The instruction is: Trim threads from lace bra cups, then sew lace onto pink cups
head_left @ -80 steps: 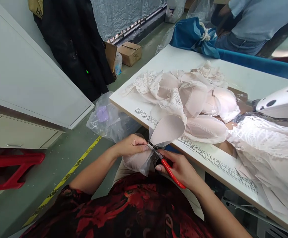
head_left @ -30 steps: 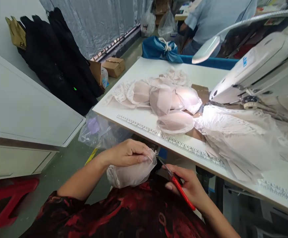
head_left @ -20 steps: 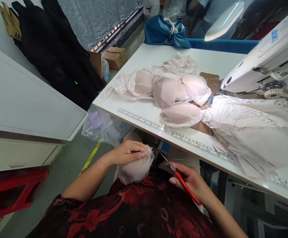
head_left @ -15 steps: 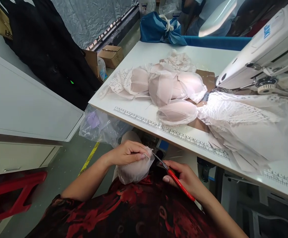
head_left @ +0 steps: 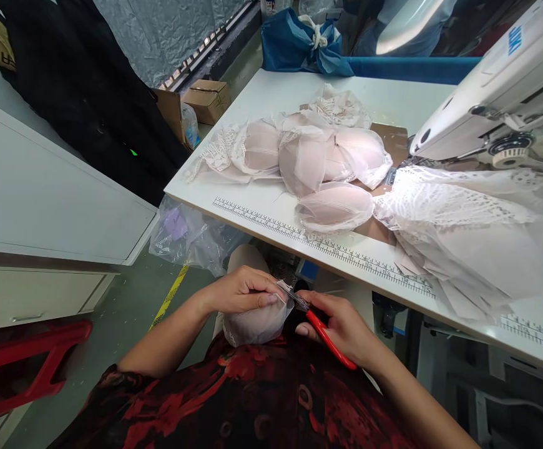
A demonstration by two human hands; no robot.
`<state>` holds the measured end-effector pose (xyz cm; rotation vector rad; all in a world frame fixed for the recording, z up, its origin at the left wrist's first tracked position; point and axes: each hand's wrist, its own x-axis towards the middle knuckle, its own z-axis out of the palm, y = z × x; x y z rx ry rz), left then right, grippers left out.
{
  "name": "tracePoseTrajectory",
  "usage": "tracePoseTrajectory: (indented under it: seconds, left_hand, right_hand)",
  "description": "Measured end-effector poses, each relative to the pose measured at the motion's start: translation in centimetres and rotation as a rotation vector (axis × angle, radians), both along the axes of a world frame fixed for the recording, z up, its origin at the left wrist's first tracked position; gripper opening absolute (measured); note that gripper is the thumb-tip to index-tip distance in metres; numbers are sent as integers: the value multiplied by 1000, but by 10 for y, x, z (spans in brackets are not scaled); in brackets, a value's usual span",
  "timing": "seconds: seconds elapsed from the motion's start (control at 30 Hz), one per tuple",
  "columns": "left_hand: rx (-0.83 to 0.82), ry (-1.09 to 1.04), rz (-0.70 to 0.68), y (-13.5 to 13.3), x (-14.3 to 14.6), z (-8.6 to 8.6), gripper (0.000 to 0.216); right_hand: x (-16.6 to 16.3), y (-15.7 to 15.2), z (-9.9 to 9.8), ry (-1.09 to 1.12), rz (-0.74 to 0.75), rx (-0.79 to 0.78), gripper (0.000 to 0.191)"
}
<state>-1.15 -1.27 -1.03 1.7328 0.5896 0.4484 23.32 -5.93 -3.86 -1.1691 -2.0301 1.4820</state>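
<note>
My left hand (head_left: 246, 290) pinches the edge of a pale bra cup (head_left: 255, 325) covered in sheer mesh, held over my lap below the table edge. In my right hand (head_left: 337, 324) are red-handled thread snips (head_left: 330, 346), fingers wrapped around them. The snips' blades touch the mesh edge close beside my left fingertips; whether they are closed on it I cannot tell. On the table above lie several more mesh-and-lace bra cups (head_left: 334, 207), bunched together. A fanned stack of sheer mesh pieces (head_left: 482, 249) with lace edges lies to their right.
A white sewing machine (head_left: 482, 81) overhangs the white table (head_left: 253, 194), which has a printed ruler (head_left: 322, 246) along its front. A blue cloth bundle (head_left: 299, 43) sits at the back. Left are a plastic bag (head_left: 191, 240), a red stool (head_left: 32, 368) and a white cabinet (head_left: 51, 187).
My right hand has moved the snips left and slightly up, bringing the blades over the mesh edge. My left hand keeps its pinch on the cup. The view has shifted slightly.
</note>
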Motion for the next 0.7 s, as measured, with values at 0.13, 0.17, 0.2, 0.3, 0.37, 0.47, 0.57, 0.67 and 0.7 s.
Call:
tracePoseTrajectory:
  seconds: [0.13, 0.17, 0.2, 0.3, 0.37, 0.47, 0.57, 0.67, 0.7]
  left_hand:
    - [9, -7, -6, 0, 0, -1, 24]
    - [6, -6, -8, 0, 0, -1, 24]
    - [1, -5, -11, 0, 1, -1, 24]
    - [-11, -4, -8, 0, 2, -1, 24]
    - [-9, -5, 9, 1, 4, -2, 24]
    - [-7, -28, 29, -4, 11, -3, 23]
    - [-132, -25, 109, -17, 20, -7, 23]
    - [-506, -60, 164, -30, 20, -15, 49]
    - [-631, -71, 76, -31, 19, -19, 62]
  right_hand:
    - [2, -3, -6, -20, 6, 12, 25]
    - [3, -5, -9, -22, 5, 15, 25]
    - [3, -6, -11, -19, 2, 13, 26]
    - [3, -10, -17, 31, -15, -17, 26]
    - [1, -12, -21, 86, -42, -43, 27]
    - [-1, -15, -27, 164, -138, -104, 29]
    - [2, -20, -36, 234, -213, -226, 30]
    - [9, -24, -48, 318, -233, -342, 30]
    - [13, -25, -52, 328, -257, -335, 31]
